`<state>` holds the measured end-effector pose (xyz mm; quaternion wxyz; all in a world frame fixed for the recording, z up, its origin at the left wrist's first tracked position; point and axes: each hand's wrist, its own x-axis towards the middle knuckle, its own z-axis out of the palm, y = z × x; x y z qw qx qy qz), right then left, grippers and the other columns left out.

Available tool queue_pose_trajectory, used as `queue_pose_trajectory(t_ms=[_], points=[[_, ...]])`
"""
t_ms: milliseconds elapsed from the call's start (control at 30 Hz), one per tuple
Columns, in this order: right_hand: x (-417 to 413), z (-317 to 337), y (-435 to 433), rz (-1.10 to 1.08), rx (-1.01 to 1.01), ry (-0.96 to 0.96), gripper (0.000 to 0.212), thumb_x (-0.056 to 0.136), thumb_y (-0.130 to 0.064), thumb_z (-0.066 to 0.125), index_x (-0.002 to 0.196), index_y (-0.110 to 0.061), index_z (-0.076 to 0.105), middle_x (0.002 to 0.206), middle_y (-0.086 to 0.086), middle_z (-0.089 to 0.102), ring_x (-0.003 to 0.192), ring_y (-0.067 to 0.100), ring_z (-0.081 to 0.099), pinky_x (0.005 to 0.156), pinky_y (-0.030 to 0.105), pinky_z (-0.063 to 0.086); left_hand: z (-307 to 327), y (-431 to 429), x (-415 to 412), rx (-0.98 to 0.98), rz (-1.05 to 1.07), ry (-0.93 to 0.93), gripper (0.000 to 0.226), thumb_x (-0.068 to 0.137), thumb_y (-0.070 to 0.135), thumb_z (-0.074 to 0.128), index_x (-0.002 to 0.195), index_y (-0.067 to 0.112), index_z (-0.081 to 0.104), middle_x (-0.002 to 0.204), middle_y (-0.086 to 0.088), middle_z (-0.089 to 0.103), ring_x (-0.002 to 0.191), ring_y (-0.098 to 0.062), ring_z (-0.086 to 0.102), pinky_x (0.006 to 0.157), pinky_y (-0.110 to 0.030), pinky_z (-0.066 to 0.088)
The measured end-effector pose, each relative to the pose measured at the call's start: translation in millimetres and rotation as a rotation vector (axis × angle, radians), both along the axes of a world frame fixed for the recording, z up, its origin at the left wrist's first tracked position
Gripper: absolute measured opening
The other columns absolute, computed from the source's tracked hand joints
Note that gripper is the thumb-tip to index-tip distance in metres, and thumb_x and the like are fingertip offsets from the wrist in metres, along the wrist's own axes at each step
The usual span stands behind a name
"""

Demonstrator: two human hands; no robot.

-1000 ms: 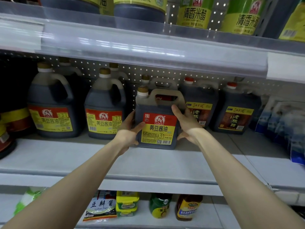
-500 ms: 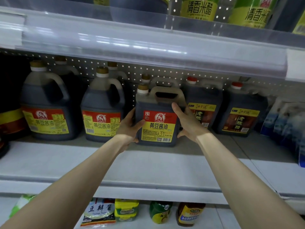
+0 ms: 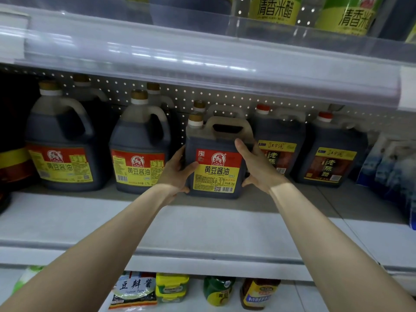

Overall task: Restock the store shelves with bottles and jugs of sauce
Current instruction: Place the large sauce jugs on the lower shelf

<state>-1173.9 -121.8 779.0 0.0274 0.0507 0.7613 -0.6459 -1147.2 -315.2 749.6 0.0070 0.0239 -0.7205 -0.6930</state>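
Observation:
A square jug of dark soy sauce [image 3: 216, 158] with a red and yellow label stands on the middle shelf [image 3: 202, 230]. My left hand [image 3: 176, 174] presses its left side and my right hand [image 3: 256, 167] grips its right side, thumb over the upper corner. A second jug of the same shape stands right behind it, mostly hidden. Left of it stand two rounder soy sauce jugs [image 3: 139, 154] [image 3: 60, 149], each with another behind. To its right stand two dark vinegar jugs with red caps [image 3: 279, 140] [image 3: 333, 154].
The upper shelf's clear front rail [image 3: 202, 61] hangs low over the jugs, with green-labelled vinegar bottles [image 3: 274, 7] above. Blue packets [image 3: 391, 167] lie at the right end. Small jars and a paste packet [image 3: 132, 289] sit on the shelf below.
The jug between my hands has slid a little deeper into the shelf, towards the one behind it. Both hands stay on its sides.

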Motion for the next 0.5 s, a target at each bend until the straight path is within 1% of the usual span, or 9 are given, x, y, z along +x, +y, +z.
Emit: queue_pose_trajectory(t_ms=[167, 300, 500], points=[[-1.3, 0.6, 0.2, -0.008, -0.018, 0.002, 0.064, 0.087, -0.059, 0.055, 0.143, -0.040, 0.029, 0.136, -0.001, 0.054, 0.129, 0.032, 0.047, 0.094, 0.076, 0.034, -0.6, -0.1, -1.7, 0.014, -0.009, 0.003, 0.063, 0.093, 0.017, 0.058, 0.147, 0.032, 0.029, 0.140, 0.000, 0.052, 0.124, -0.032, 0.053, 0.082, -0.066, 0.050], [-1.6, 0.6, 1.5, 0.008, -0.026, 0.000, 0.062, 0.088, -0.057, 0.055, 0.141, -0.040, 0.030, 0.138, -0.001, 0.053, 0.130, 0.032, 0.045, 0.094, 0.076, 0.034, -1.8, 0.0, -2.5, 0.012, -0.009, 0.005, 0.065, 0.093, 0.017, 0.059, 0.148, 0.032, 0.028, 0.141, -0.001, 0.051, 0.125, -0.033, 0.052, 0.083, -0.066, 0.049], [-1.8, 0.6, 2.0, 0.022, -0.037, -0.003, 0.065, 0.086, -0.057, 0.057, 0.142, -0.039, 0.030, 0.138, -0.001, 0.053, 0.131, 0.032, 0.045, 0.094, 0.078, 0.033, -2.0, 0.5, -2.7, 0.006, -0.003, 0.003, 0.064, 0.093, 0.017, 0.058, 0.148, 0.032, 0.028, 0.142, -0.001, 0.051, 0.125, -0.034, 0.051, 0.082, -0.067, 0.049]])
